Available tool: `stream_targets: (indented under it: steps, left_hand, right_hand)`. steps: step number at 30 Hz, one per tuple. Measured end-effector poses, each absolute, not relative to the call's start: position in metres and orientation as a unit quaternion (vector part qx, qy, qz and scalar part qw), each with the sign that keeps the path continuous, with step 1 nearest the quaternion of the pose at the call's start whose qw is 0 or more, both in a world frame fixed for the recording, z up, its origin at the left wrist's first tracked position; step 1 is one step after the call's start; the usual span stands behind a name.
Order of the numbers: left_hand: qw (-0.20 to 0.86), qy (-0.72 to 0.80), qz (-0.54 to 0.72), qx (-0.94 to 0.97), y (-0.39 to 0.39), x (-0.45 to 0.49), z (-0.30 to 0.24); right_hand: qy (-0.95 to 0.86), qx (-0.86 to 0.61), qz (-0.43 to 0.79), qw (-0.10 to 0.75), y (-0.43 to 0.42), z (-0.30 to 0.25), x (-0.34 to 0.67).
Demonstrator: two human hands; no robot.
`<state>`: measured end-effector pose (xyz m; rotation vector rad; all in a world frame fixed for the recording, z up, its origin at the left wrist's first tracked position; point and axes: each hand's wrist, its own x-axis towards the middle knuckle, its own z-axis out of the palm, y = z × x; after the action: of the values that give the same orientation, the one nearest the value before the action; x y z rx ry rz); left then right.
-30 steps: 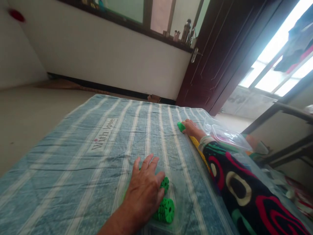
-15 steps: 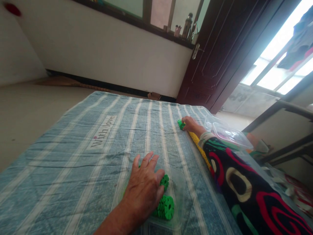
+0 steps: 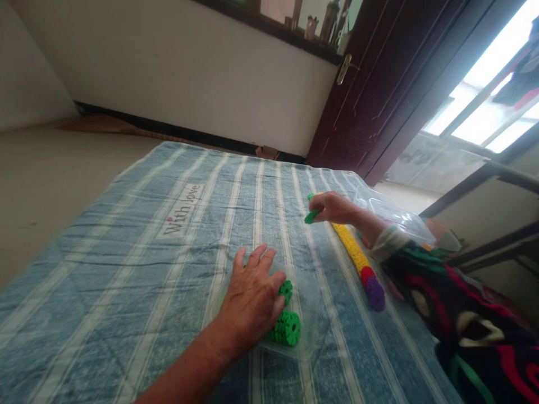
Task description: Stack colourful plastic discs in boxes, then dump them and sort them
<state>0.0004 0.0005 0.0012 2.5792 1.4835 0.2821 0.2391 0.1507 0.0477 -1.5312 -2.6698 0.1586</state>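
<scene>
My left hand point(image 3: 255, 297) lies over a clear plastic tub point(image 3: 309, 336), its fingers spread and slightly bent. Rows of green notched plastic discs point(image 3: 288, 328) stand in the tub, partly hidden under the palm. My right hand point(image 3: 332, 206) pinches a green piece point(image 3: 311, 217), which looks like a notched disc seen edge-on, above the cloth. Just beneath and beside that hand runs a long row of discs point(image 3: 351, 247), yellow for most of its length, then red, with purple at the near end. A bit of green shows at its far end.
A blue-and-white striped cloth point(image 3: 138, 280) printed with words covers the table. Clear plastic containers point(image 3: 387, 213) stand at the right edge. Beyond are a dark red door point(image 3: 379, 73), a white wall point(image 3: 189, 73) and a sill with a bottle point(image 3: 329, 22).
My right hand has pulled back from the far end of the row, with a green disc between its fingers. The red and purple end is now uncovered. My left hand stays over the tub.
</scene>
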Motion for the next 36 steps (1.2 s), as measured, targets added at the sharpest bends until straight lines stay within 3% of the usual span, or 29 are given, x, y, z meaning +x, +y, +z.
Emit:
stream_targets:
  steps: [5,13,31,36]
  left_hand:
    - [0.074,0.493,0.094,0.862,0.001,0.002,0.003]
    - [0.06,0.474,0.125,0.87,0.001,0.0,-0.001]
    - [0.097,0.453,0.083,0.882,0.005,-0.01,0.007]
    - [0.094,0.449,0.09,0.884,0.005,-0.009,0.005]
  right_hand:
    - [-0.939,-0.3,0.169,0.022,0.059,0.061,0.212]
    - [-0.974,-0.215,-0.002,-0.072,0.02,0.038,0.177]
    - [-0.945,-0.305,-0.121,-0.003,0.002,0.025,0.183]
    - [-0.935,-0.34,-0.1,0.016,0.004,0.015,0.179]
